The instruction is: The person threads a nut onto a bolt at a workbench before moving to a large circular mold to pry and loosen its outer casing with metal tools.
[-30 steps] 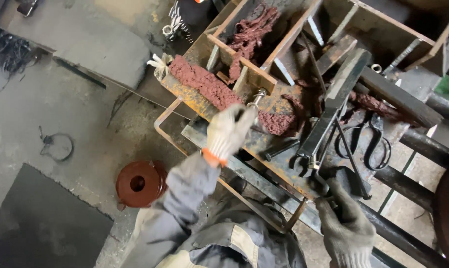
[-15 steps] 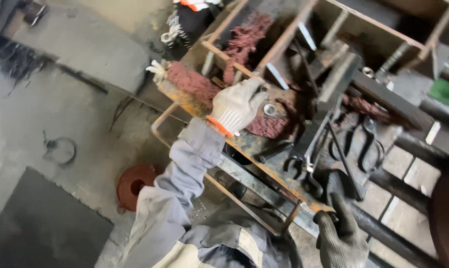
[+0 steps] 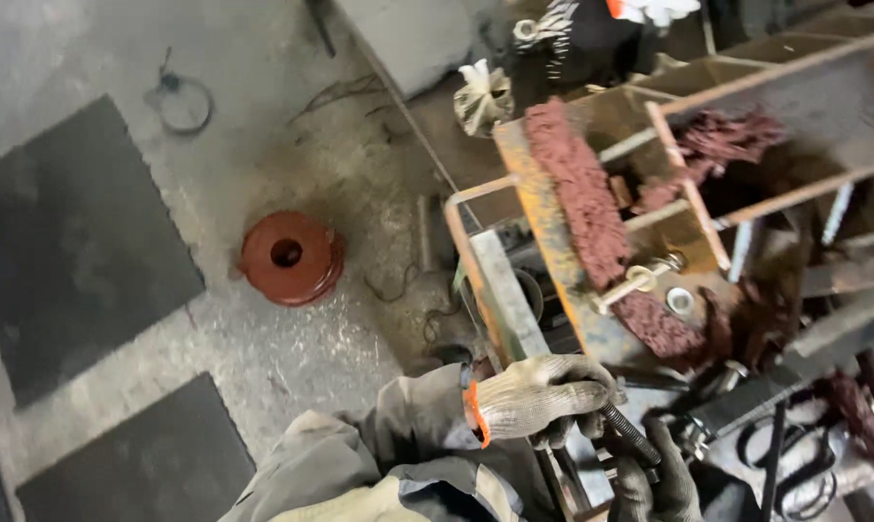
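My left hand (image 3: 543, 396), in a light knit glove with an orange cuff, is curled around the upper end of a dark threaded bolt (image 3: 632, 437). My right hand (image 3: 654, 483), in a dark grey glove, sits just below it at the bottom edge and grips the bolt's lower end. Both hands are over a grey steel bar (image 3: 500, 290) at the front of a rusty metal rack (image 3: 543, 208). Only the middle of the bolt shows between the gloves.
Maroon fibrous wadding (image 3: 577, 193) lies in the rack, with a pale bolt (image 3: 640, 278) and a washer (image 3: 680, 300) beside it. A red round flange (image 3: 290, 256) stands on the concrete floor. Black mats (image 3: 60, 242), a wire ring (image 3: 181, 101) and black tool handles (image 3: 794, 454) lie around.
My left hand has come down from the wadding in the rack to the bolt beside my right hand. The view has swung left, and more floor shows.
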